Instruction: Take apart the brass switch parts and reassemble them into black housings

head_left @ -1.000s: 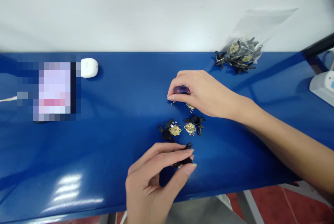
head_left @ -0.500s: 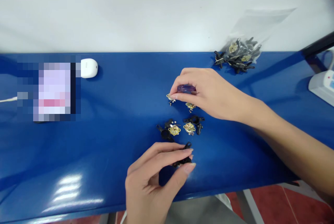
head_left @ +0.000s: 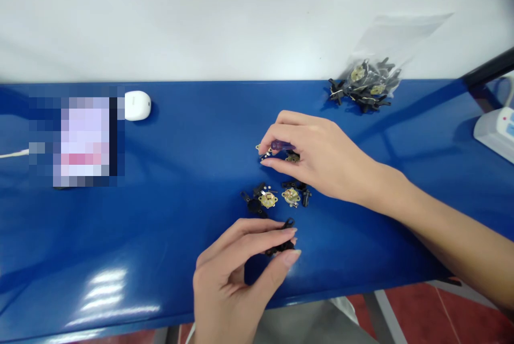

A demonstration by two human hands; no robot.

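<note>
Glossy blue workbench top point(head_left: 168, 237), wet-looking with ceiling glare near the front edge. Near the far edge, a clear plastic bag point(head_left: 367, 87) of black-and-brass parts, a white rounded plastic object point(head_left: 137, 105) and a pixelated, unreadable flat item point(head_left: 80, 140). Mid-bench, round brass plates point(head_left: 268, 200) among small black plastic pieces point(head_left: 255, 206). At the right corner, a pale grey device point(head_left: 496, 130).
</note>
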